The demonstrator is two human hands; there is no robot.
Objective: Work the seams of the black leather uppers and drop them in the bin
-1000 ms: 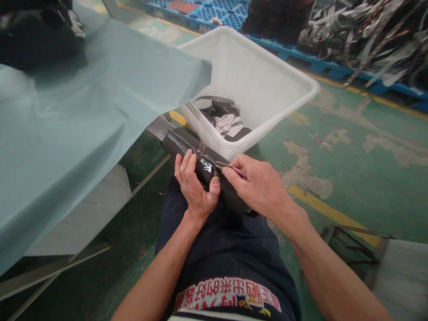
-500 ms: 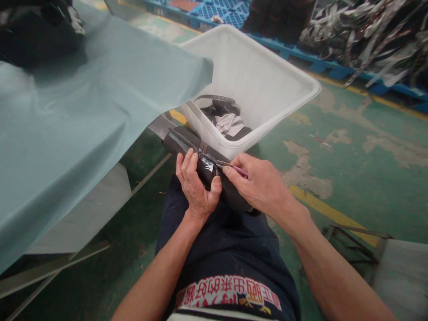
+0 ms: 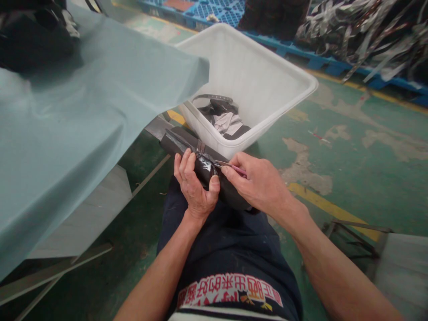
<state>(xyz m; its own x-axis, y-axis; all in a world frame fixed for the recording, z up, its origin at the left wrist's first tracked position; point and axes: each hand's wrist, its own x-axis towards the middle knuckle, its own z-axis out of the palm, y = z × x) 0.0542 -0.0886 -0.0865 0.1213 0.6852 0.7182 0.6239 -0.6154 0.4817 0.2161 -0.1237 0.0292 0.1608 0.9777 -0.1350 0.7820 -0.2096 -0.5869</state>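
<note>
A dark rolled bundle [image 3: 182, 141], wrapped in shiny film and bound by a grey strap, lies across my knee. My left hand [image 3: 195, 189] is wrapped round its middle, thumb on top. My right hand [image 3: 259, 183] is closed on a small pink-handled cutting tool [image 3: 230, 167], whose metal tip touches the bundle near the strap. Both hands sit close together just in front of the white tub.
A white plastic tub [image 3: 267, 87] with dark and grey scraps in it stands on the green floor ahead. A table under pale blue cloth [image 3: 76, 111] fills the left. Blue pallets [image 3: 321, 62] with piled straps lie behind. A metal frame [image 3: 354, 232] is at the right.
Almost nothing differs; the view has shifted slightly, and both hands keep the same hold on the bundle and the tool.
</note>
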